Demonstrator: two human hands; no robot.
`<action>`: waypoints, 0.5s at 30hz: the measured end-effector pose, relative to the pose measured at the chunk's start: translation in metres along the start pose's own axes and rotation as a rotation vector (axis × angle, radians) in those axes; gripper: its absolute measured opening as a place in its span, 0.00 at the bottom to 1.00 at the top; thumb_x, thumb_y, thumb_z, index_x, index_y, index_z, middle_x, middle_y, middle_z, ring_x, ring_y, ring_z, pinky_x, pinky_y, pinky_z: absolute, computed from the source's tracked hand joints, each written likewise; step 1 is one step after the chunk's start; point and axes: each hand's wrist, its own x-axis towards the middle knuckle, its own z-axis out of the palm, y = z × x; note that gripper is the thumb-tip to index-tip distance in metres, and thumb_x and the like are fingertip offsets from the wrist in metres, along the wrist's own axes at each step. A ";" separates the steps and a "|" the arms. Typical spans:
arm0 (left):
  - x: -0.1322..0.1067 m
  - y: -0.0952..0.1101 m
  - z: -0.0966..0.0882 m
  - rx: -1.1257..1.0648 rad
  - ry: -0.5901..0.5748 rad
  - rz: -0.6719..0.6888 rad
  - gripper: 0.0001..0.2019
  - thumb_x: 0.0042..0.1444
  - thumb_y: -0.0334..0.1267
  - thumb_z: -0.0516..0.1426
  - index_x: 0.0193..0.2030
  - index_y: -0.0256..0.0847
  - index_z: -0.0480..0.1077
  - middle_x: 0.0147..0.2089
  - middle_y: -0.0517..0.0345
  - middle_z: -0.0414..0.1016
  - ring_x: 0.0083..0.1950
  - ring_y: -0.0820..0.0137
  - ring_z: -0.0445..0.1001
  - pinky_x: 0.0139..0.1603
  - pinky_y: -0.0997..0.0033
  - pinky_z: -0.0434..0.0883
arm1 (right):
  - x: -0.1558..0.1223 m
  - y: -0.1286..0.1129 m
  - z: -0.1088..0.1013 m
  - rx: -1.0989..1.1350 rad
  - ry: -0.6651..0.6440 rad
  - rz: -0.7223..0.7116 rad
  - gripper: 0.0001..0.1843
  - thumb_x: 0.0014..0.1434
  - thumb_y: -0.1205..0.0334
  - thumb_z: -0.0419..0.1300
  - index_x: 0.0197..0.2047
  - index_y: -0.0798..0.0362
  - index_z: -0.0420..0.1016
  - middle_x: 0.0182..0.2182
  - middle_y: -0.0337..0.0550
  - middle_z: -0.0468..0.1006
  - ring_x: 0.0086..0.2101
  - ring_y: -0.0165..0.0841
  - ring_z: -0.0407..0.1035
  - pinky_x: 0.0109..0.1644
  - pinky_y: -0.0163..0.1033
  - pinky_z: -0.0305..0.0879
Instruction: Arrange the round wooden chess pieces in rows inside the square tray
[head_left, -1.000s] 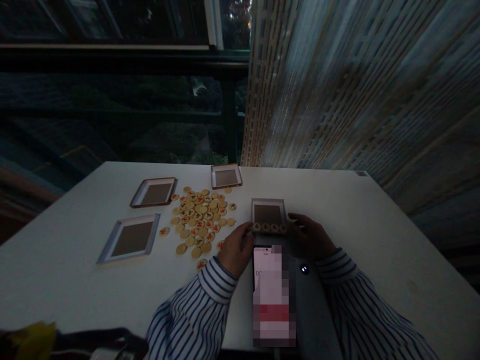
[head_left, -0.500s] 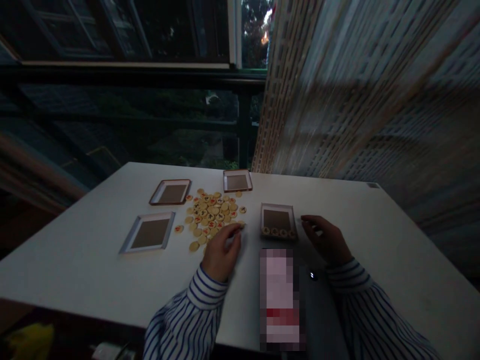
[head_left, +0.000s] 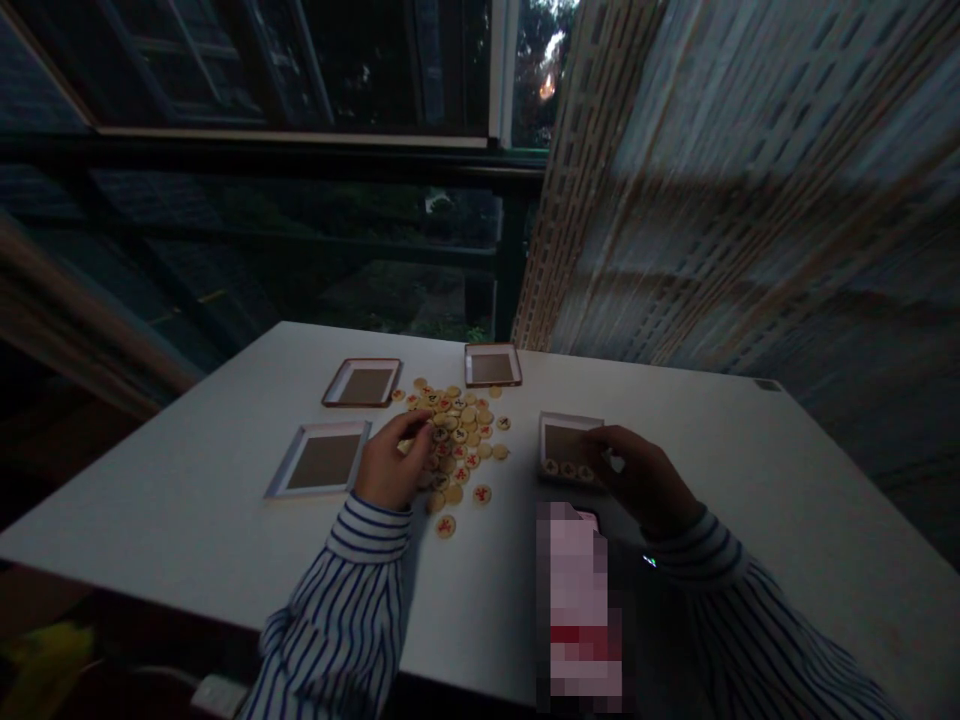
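Note:
Round wooden Chinese chess pieces (head_left: 461,450) with red and black characters lie heaped mid-table. At the heap's left side is my left hand (head_left: 391,462), its thumb and forefinger bent towards each other among the pieces. Whatever sits between those fingertips is too small and dim to make out. My right hand (head_left: 641,475) reaches over the right side of a shallow box (head_left: 562,435), fingers curled and tips closed together. Along the box's near edge stands a row of chess pieces (head_left: 568,470); the fingers cover the row's right end.
Left of the heap lie a pale shallow tray (head_left: 277,480) and a brown-rimmed one (head_left: 328,390). Another brown-rimmed tray (head_left: 493,347) is behind it. A blurred-out pink object (head_left: 577,590) lies in front of the box. The white table (head_left: 180,480) meets a window and a curtain (head_left: 600,230).
My left hand has moved left, from the heap's near right side to its left side. My right hand has come in from beside the box to over its right edge. The view has shifted slightly.

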 end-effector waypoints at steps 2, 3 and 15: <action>0.010 0.000 0.003 0.013 0.014 0.021 0.14 0.53 0.42 0.52 0.43 0.39 0.70 0.41 0.53 0.75 0.39 0.69 0.74 0.44 0.68 0.71 | 0.008 -0.007 0.003 0.015 -0.013 -0.036 0.10 0.57 0.61 0.50 0.38 0.53 0.71 0.33 0.46 0.76 0.34 0.33 0.69 0.39 0.39 0.66; 0.015 0.000 0.005 0.024 0.001 0.038 0.14 0.53 0.42 0.52 0.42 0.39 0.71 0.42 0.54 0.75 0.40 0.69 0.74 0.45 0.67 0.71 | 0.012 -0.011 0.005 0.007 -0.031 -0.055 0.10 0.57 0.61 0.50 0.38 0.53 0.70 0.34 0.47 0.76 0.35 0.34 0.69 0.40 0.39 0.66; 0.017 -0.009 0.041 0.089 -0.106 0.239 0.10 0.55 0.36 0.50 0.40 0.40 0.70 0.41 0.53 0.75 0.45 0.68 0.72 0.48 0.65 0.69 | 0.050 -0.043 0.036 -0.173 -0.284 -0.106 0.10 0.55 0.64 0.54 0.41 0.54 0.70 0.37 0.47 0.75 0.38 0.34 0.68 0.43 0.39 0.61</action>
